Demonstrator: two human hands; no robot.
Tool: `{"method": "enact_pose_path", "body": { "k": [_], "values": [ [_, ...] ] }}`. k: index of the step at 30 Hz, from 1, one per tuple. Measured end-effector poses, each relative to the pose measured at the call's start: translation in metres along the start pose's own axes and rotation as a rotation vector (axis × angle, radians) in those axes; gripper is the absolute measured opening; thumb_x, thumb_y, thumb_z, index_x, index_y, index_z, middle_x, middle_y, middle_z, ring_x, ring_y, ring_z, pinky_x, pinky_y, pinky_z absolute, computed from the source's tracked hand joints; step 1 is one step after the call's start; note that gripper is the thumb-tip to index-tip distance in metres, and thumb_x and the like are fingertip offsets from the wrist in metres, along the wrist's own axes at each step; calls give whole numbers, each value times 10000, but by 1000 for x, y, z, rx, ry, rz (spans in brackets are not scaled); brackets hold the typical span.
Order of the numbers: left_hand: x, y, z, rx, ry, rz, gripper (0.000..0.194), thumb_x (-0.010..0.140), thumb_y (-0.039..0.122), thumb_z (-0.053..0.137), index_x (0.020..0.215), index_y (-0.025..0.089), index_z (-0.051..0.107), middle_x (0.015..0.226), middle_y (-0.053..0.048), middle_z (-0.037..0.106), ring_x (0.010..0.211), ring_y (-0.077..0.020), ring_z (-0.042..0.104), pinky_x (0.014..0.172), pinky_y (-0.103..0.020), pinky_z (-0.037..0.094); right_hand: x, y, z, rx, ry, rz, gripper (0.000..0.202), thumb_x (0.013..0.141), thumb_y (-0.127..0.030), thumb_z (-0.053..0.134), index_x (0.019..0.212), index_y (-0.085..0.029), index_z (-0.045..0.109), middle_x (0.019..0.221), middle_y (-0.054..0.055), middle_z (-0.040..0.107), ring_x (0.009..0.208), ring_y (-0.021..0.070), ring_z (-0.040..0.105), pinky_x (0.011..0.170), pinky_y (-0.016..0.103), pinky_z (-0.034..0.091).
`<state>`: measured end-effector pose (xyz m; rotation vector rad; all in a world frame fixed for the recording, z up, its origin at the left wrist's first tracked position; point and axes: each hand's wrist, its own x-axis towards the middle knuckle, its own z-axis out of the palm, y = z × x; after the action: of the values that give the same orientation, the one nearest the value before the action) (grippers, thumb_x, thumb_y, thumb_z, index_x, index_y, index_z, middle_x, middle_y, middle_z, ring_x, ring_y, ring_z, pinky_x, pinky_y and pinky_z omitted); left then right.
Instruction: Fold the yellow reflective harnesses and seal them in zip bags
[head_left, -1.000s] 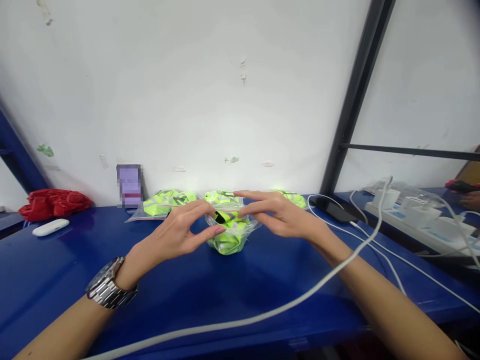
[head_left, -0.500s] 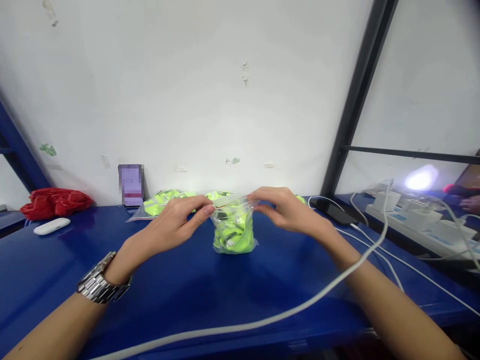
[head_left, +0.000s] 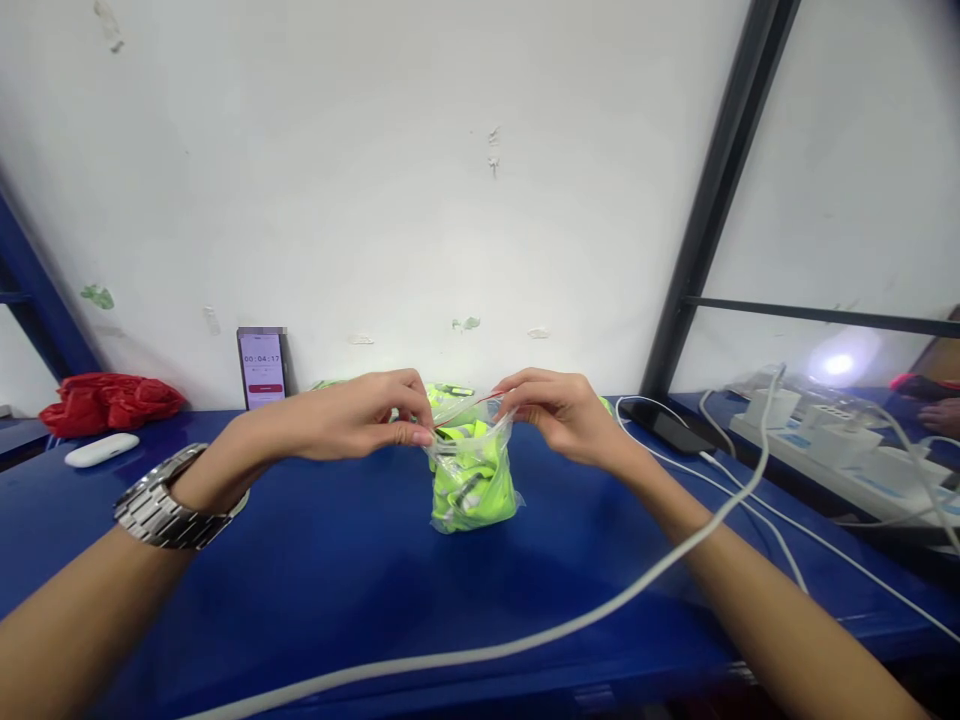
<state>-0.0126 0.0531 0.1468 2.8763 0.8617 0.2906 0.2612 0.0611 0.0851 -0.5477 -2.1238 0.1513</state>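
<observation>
A clear plastic zip bag (head_left: 495, 505) stands on the blue table, its mouth spread apart at the top. Folded inside is a neon yellow-green cloth item with grey strips, which looks like a reflective vest (head_left: 469, 490). My left hand (head_left: 375, 415) pinches the left side of the bag's mouth between thumb and fingers. At the right corner of the mouth, by a red line along the rim, my right hand (head_left: 559, 410) grips the plastic. More yellow-green bagged items (head_left: 448, 392) lie behind, partly hidden by my hands.
A phone (head_left: 262, 368) showing a timer leans on the wall. Left of it are a red plastic bundle (head_left: 112, 402) and a white case (head_left: 102, 450). A white cable (head_left: 600, 610) crosses the front; a black phone (head_left: 667, 425) and power strip (head_left: 840, 440) stand right.
The bag's mouth has been pulled wider, and the bag sits slightly nearer to me. My left hand has turned and its wrist has risen, now covering the bagged item behind it.
</observation>
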Motion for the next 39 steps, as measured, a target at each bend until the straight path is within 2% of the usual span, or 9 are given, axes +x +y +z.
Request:
{"method": "enact_pose_path", "body": {
  "k": [5, 8, 16, 20, 24, 29, 31, 35, 39],
  "values": [
    [11, 0, -6, 133, 171, 21, 276, 913, 424, 518, 826, 205, 661, 808, -25, 627, 661, -123, 564, 593, -229, 416, 1, 3, -2, -16, 77, 31, 221, 786, -51, 517, 823, -184, 691, 1004, 62, 701, 898, 181, 667, 744, 314, 563],
    [13, 0, -1, -26, 265, -5, 239, 902, 422, 544, 859, 200, 621, 750, -13, 665, 657, -127, 611, 581, -224, 430, 2, 1, -3, -4, 92, 129, 149, 780, -96, 561, 870, -170, 655, 962, 69, 701, 844, 183, 679, 730, 310, 569],
    [14, -15, 15, -553, 70, -40, 128, 889, 320, 555, 874, 200, 513, 796, -25, 700, 767, -177, 704, 682, -281, 535, -1, 4, -4, 108, -164, 222, 217, 771, -211, 649, 975, -164, 593, 978, 65, 676, 829, 175, 667, 768, 323, 550],
    [10, -15, 14, -300, 102, -58, 169, 895, 358, 544, 840, 200, 518, 724, -9, 673, 657, -148, 671, 576, -238, 485, 2, 3, -3, 189, -224, 188, 108, 834, -247, 601, 886, -160, 638, 914, 58, 691, 817, 160, 655, 757, 305, 543],
    [10, -11, 14, 157, 251, -2, 229, 902, 407, 542, 800, 201, 536, 551, 33, 575, 463, -96, 511, 470, -223, 356, 3, 4, -3, 85, -133, 210, 115, 856, -269, 597, 874, -166, 642, 864, 53, 698, 777, 158, 659, 718, 295, 534],
    [15, -14, 21, -18, 447, -14, 306, 825, 470, 637, 788, 189, 522, 618, 9, 652, 547, -118, 611, 510, -213, 436, 2, 15, 0, 114, 47, 255, 124, 867, -304, 595, 905, -186, 603, 866, 45, 696, 712, 164, 685, 664, 296, 552],
    [17, -17, 23, -132, 440, -50, 347, 812, 517, 629, 819, 184, 532, 700, -19, 692, 650, -150, 662, 566, -231, 478, 2, 16, 2, 97, 93, 256, 143, 870, -325, 594, 913, -190, 610, 876, 50, 701, 725, 169, 685, 669, 300, 557],
    [22, -22, 19, -113, 375, -105, 577, 966, 547, 248, 753, 179, 639, 767, -53, 704, 721, -155, 650, 650, -261, 480, 1, 13, 6, -10, 74, 178, 132, 868, -285, 592, 949, -186, 627, 825, 40, 704, 743, 164, 674, 696, 295, 556],
    [32, -18, 6, 145, 301, -144, 470, 857, 571, 508, 633, 181, 646, 622, -28, 654, 563, -134, 579, 520, -239, 390, 1, 4, 7, -112, 61, 36, 103, 879, -236, 558, 934, -193, 633, 825, 27, 700, 721, 142, 651, 675, 269, 536]
  ]
}}
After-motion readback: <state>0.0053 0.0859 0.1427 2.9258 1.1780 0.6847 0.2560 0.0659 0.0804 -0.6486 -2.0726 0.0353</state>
